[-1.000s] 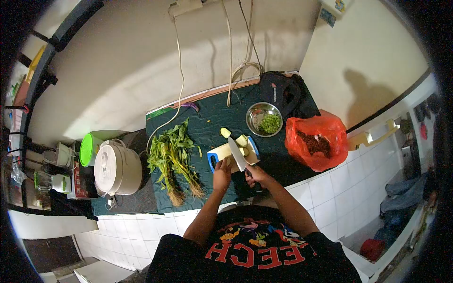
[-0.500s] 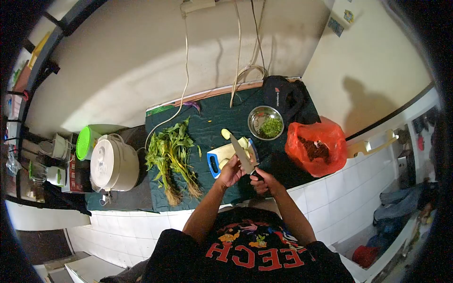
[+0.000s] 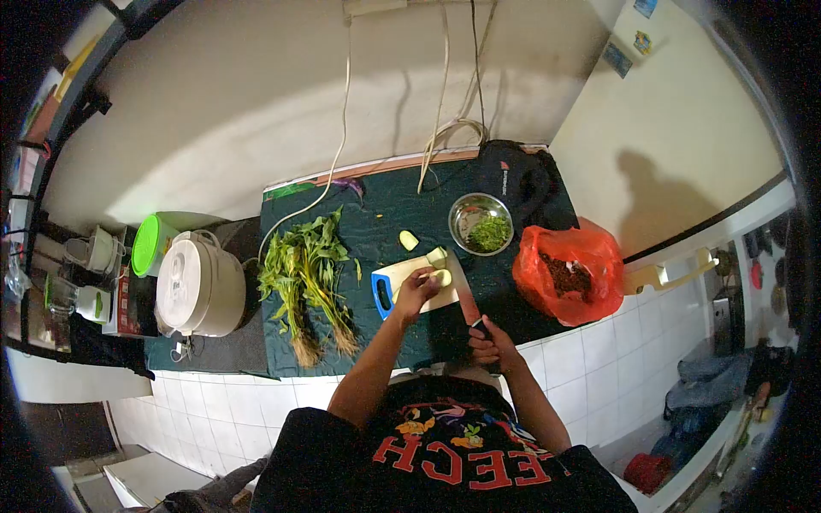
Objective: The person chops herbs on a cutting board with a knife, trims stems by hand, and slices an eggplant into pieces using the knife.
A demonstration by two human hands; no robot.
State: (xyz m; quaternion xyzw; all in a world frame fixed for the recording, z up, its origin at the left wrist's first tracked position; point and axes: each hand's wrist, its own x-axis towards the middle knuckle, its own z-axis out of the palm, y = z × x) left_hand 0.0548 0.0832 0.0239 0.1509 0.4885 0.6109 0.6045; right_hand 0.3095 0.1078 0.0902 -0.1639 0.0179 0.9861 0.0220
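Note:
My right hand is closed round the dark handle of a kitchen knife, its blade pointing away from me along the right edge of the cutting board. The board is pale with a blue handle end. Over its middle, my left hand has its fingers on a pale green vegetable piece. A second vegetable piece lies at the board's far edge. Beyond the board, a third piece rests on the dark green cloth. Fingers hide part of the board.
Leafy greens with roots lie left of the board. A rice cooker stands farther left. Behind and right are a steel bowl with chopped greens, a black bag and a red plastic bag. A purple vegetable lies near the wall.
The knife has swung down and right, away from my left hand, to the board's right edge. My left hand has moved forward over the board onto a vegetable piece. The view has shifted slightly.

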